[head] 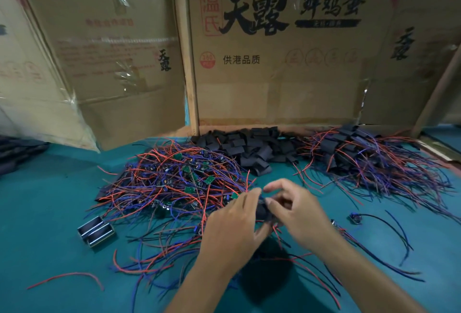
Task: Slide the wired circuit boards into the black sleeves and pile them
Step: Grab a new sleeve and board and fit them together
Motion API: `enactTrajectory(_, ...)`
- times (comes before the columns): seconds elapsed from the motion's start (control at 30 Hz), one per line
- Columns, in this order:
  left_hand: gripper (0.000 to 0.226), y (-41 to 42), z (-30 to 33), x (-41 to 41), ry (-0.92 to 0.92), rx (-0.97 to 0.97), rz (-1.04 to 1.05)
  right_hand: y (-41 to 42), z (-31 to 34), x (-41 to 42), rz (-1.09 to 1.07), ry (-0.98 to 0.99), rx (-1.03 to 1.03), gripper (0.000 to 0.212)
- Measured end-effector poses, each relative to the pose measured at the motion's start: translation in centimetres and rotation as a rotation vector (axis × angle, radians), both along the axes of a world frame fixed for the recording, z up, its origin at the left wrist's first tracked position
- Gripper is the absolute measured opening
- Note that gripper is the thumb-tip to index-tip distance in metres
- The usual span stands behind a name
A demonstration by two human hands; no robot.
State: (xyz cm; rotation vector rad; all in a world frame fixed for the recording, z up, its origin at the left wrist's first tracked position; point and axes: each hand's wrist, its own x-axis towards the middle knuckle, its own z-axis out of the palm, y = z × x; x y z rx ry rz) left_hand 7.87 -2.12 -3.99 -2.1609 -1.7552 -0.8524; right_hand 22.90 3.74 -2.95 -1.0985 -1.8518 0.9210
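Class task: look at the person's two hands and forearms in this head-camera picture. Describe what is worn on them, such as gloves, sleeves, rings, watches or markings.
Both the left hand and the right hand are bare, with no gloves. No ring, watch or wristband shows on either. Both forearms are uncovered right down to the bottom edge of the picture, so no sleeve is visible. No markings or tape appear on them.

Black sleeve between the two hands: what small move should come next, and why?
Probably push the board fully into the black sleeve, then drop it on the sleeved pile at the right. Both the left hand and the right hand pinch the sleeve, with red wire trailing below it; how far the board is in cannot be seen.
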Motion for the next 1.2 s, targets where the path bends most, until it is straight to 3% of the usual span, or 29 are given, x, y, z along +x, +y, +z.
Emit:
enactTrajectory(0.17, 0.023, -0.4, 0.0, 0.8, 0.015, 0.020, -0.038, -0.3, 0.3, 1.5, 0.075, 0.178, -0.114, 0.006)
enactTrajectory(0.3, 0.024, -0.2, 0.2, 0.7, -0.257, -0.132, -0.074, -0.8, 0.4, 2.2, 0.281, 0.303, -0.192, 0.018)
enactTrajectory(0.37, 0.037, -0.3, 0.0, 1.1, -0.377, -0.215, -0.091, -1.0, 0.3, 2.1, 0.284, 0.312, -0.151, 0.021)
enactTrajectory(0.5, 0.077, -0.9, -0.6, 2.5, -0.392, -0.326, -0.029, -1.2, -0.8, 1.1, 0.118, 0.271, -0.018, 0.021)
enactTrajectory(0.63, 0.081, -1.5, -0.2, 2.4, -0.454, -0.410, -0.046, -1.7, -0.7, 0.8, 0.125, 0.235, -0.052, 0.017)
enactTrajectory(0.93, 0.091, -1.8, 0.8, 2.5, -0.246, -0.542, 0.057, -2.4, 0.0, 0.8, 0.186, -0.008, -0.028, 0.016)
enactTrajectory(1.03, 0.090, -1.3, 0.9, 2.7, -0.075, -0.573, 0.052, -2.2, -0.2, 0.6, 0.157, -0.044, -0.029, 0.023)
enactTrajectory(1.1, 0.086, -1.1, 1.7, 2.2, 0.020, -0.551, 0.037, -1.8, -0.3, 0.6, 0.102, 0.033, -0.060, 0.026)
enactTrajectory(1.2, 0.060, 1.8, 3.8, -1.3, -0.038, -0.477, 0.074, -1.3, 0.2, 1.1, 0.037, 0.320, -0.294, 0.032)
